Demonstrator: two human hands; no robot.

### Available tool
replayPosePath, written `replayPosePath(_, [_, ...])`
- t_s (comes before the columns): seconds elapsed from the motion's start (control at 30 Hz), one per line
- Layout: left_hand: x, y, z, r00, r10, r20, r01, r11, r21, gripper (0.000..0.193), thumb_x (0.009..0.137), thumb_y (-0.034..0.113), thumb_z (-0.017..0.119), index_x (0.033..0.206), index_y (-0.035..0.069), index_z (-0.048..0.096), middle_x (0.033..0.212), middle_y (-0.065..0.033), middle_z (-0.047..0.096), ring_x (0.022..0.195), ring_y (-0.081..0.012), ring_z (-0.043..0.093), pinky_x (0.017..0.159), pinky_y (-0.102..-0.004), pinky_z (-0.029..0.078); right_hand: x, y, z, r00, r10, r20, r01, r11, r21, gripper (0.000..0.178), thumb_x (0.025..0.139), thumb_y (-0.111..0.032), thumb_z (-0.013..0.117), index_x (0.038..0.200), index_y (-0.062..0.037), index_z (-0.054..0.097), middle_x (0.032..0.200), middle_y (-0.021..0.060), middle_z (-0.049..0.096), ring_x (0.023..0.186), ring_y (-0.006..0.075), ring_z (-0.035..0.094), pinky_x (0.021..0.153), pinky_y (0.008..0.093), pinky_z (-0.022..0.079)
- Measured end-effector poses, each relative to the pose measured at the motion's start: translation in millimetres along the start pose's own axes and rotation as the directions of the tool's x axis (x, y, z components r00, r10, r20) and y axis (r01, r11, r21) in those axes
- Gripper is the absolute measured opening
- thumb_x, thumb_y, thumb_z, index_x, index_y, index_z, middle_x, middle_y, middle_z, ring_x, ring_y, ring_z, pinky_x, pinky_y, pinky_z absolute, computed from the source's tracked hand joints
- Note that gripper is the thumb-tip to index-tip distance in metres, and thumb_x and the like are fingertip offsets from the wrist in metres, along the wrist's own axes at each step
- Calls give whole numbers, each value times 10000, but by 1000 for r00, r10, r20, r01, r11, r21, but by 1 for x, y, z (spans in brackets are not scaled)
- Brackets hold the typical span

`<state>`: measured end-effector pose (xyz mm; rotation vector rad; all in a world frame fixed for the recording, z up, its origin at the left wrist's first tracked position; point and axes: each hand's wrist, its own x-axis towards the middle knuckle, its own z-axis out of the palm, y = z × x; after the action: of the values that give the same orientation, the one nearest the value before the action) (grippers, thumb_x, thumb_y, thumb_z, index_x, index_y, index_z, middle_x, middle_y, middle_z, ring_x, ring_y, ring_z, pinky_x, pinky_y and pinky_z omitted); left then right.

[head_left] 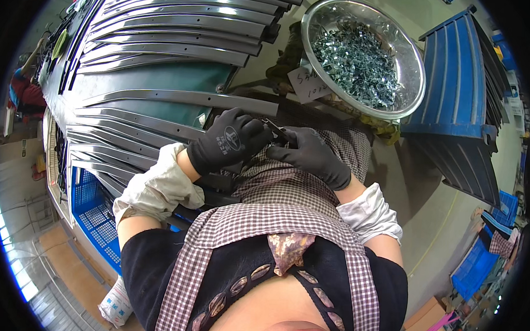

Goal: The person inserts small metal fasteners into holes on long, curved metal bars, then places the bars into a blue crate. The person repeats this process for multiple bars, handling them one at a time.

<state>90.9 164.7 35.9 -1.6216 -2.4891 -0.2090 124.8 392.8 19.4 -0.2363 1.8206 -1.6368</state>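
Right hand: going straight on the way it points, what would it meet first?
Beyond the dark part it touches, the right hand would probably meet the left hand first; exact depth is unclear.

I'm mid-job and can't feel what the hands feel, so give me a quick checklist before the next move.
1. Gloves on: ok; left hand and right hand both wear dark gloves.
2. Hands together at the small dark piece: ok.
3. Firm grip on that piece: cannot tell; the gloves hide much of it.
4. Small metal pieces available: ok; the bowl holds a large heap.
5. Upper dark strips lined up at their ends: not ok; they are staggered.
6. Left sleeve off the strips: cannot tell; it overlaps them in view.
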Motion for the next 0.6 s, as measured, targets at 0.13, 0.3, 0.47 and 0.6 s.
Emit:
replayPosePath(0.13, [-7, 1, 9, 998, 31, -52, -27, 997, 74, 306, 785, 196, 660, 1082, 128, 681, 877, -11, 585, 813, -152, 626, 749, -323, 502, -2, 10, -4, 1000, -24, -5, 25, 994, 109, 358, 897, -233, 722, 1148, 8, 637, 866, 6, 650, 771, 64, 554, 681, 257, 456])
replayPosePath(0.3, [0, -22, 5, 986, -156, -61, 156, 988, -12, 423, 847, 290, 676, 1236, 137, 616, 1020, -49, 662, 933, -224, 644, 846, -396, 483, 4, 33, -12, 952, -256, -168, 243, 965, -95, 409, 933, -305, 683, 1180, 14, 616, 903, 88, 671, 787, 154, 621, 703, 319, 490])
replayPosePath(0.47, [-18, -58, 14, 947, -309, 90, 319, 937, -139, 520, 790, 321, 747, 1240, 106, 601, 1071, -99, 675, 991, -304, 633, 920, -456, 449, 13, 31, -31, 860, -484, -162, 237, 661, -712, 414, 909, -332, 680, 1174, -19, 623, 934, 181, 669, 836, 304, 666, 716, 387, 523])
replayPosePath(0.6, [-19, -61, 18, 969, -216, 115, 243, 910, -335, 470, 751, 268, 770, 1171, 102, 639, 1005, -98, 669, 971, -307, 628, 916, -429, 455, 31, 35, -33, 767, -642, -14, 431, 531, -729, 318, 884, -244, 710, 1125, -45, 651, 908, 157, 681, 792, 318, 670, 668, 398, 524])
